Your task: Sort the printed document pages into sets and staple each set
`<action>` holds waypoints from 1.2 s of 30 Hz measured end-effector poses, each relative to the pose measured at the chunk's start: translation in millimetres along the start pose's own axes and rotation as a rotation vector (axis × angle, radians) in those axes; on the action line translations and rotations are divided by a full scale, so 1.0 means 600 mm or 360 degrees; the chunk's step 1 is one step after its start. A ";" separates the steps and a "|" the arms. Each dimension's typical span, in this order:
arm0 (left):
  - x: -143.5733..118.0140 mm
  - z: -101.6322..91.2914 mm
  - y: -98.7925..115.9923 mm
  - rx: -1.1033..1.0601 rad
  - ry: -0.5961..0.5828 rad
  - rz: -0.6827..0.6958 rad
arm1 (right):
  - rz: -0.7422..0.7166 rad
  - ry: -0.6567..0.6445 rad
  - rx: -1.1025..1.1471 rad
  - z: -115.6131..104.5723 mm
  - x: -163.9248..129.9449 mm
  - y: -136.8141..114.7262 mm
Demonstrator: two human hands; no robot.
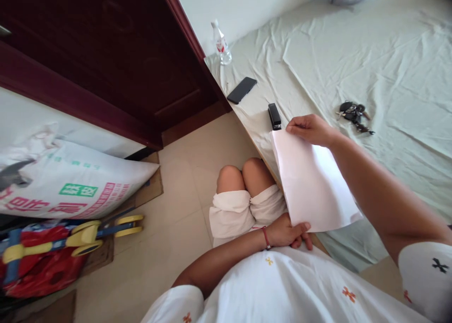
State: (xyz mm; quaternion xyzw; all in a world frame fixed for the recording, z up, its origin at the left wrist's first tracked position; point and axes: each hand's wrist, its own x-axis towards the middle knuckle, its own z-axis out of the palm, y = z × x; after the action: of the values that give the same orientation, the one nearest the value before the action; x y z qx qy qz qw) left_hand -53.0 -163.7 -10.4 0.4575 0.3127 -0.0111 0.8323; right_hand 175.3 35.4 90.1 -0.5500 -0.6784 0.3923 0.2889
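A white sheet of paper (310, 181) lies over the edge of the bed. My left hand (289, 233) grips its near bottom corner, close to my lap. My right hand (310, 129) pinches the sheet's far top corner. A black stapler (274, 116) lies on the bed just beyond the paper, a short way left of my right hand's fingers.
A black phone (242, 90) and a clear water bottle (221, 44) sit near the bed's corner. A bunch of keys (354, 116) lies right of my right hand. The pale green bedsheet (353, 54) stretches away. A dark red door (106, 54), printed sack (70, 186) and toy (70, 240) are at left.
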 end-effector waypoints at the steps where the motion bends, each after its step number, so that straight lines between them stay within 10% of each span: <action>1: -0.002 -0.001 0.003 0.0022 -0.0007 0.0002 | 0.0016 -0.0030 0.0010 0.001 0.003 0.006; 8: -0.028 -0.063 0.097 0.0410 0.0638 0.0414 | -0.0054 -0.0212 -0.0119 0.000 0.026 0.042; 15: 0.035 -0.171 0.229 -0.0065 0.1420 0.0700 | -0.0270 -0.0341 -0.0274 -0.004 0.046 0.048; 23: 0.099 -0.228 0.299 -0.0157 0.1383 0.0633 | -0.0218 -0.0201 -0.0399 -0.004 0.057 0.080; 36: 0.157 -0.300 0.308 0.0433 0.1787 0.0534 | -0.0124 -0.0110 -0.0648 0.009 0.110 0.111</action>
State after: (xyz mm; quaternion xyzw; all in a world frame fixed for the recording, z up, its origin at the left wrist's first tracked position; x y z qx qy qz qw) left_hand -12.7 107.4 9.6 0.5390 0.6238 0.3238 0.4642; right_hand 190.2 104.5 27.7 -0.5566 -0.7739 0.2543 0.1633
